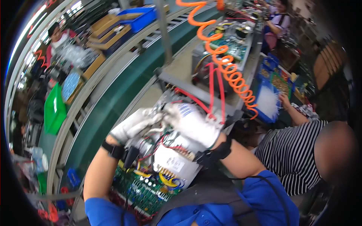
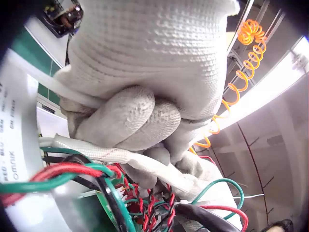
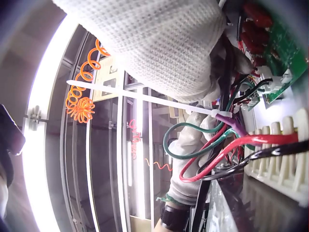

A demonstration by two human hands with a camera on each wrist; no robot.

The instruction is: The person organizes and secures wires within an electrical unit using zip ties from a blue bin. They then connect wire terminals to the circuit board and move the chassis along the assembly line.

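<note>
Both hands wear white knit gloves and meet over an electrical unit with a white labelled cover (image 1: 169, 160) and loose wiring. My left hand (image 1: 134, 126) has its fingers curled round a white strip (image 2: 53, 87) that looks like a cable tie. Just under those fingers runs a white sleeved cable (image 2: 96, 152), beside twisted red and black wires (image 2: 149, 210). My right hand (image 1: 194, 124) grips dark wires (image 3: 226, 72), its fingertips partly hidden. A white cable tie (image 3: 154, 100) loops round a wire bundle close to it, its long tail sticking out.
A green circuit board (image 1: 143, 192) lies nearest my body. An orange coiled hose (image 1: 230, 71) hangs ahead. A green conveyor (image 1: 113, 88) runs along the left. At right sits a person in stripes (image 1: 290, 154), by a blue bin (image 1: 266, 105) of white pieces.
</note>
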